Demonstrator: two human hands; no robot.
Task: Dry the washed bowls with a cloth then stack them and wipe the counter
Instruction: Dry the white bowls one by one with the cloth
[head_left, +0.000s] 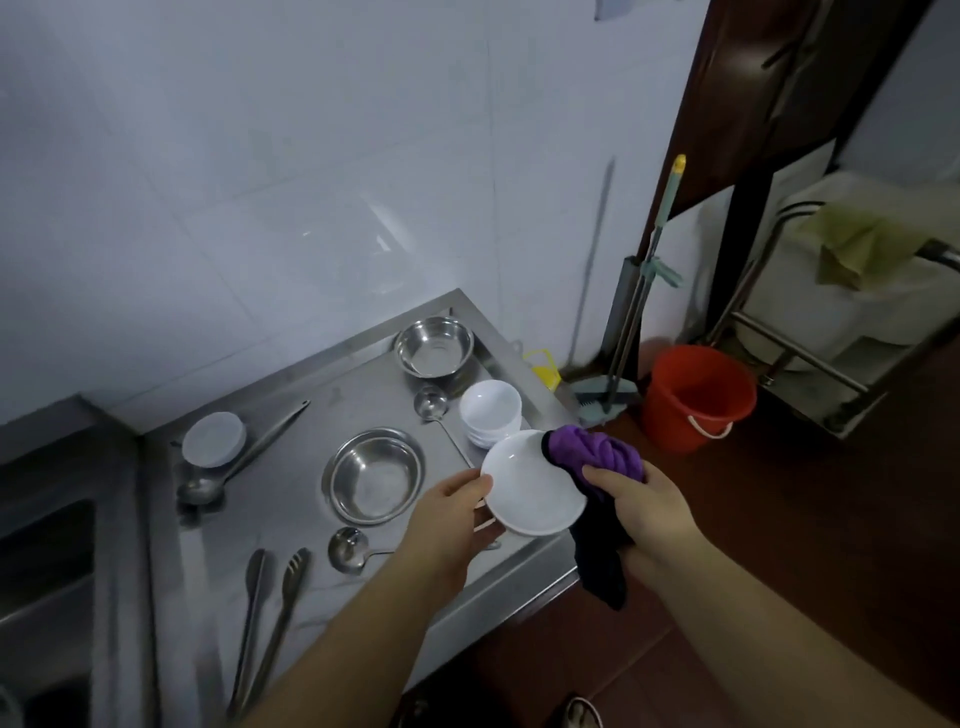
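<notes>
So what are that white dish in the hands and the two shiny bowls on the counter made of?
White dish: probably glazed ceramic or melamine; smooth, glossy, opaque, so I cannot tell which. Near bowl and far bowl: likely stainless steel, since they are silvery and mirror the light.

Stacked bowls (490, 411) stand on the counter (291, 415), behind the held dish (532, 483).

both my forearms reach in from below, bare. left hand (451, 512) pinches the white dish (532, 483) at its near-left rim, thumb on top. right hand (631, 501) curls round the purple cloth (597, 452) bunched against the dish's right rim.
</notes>
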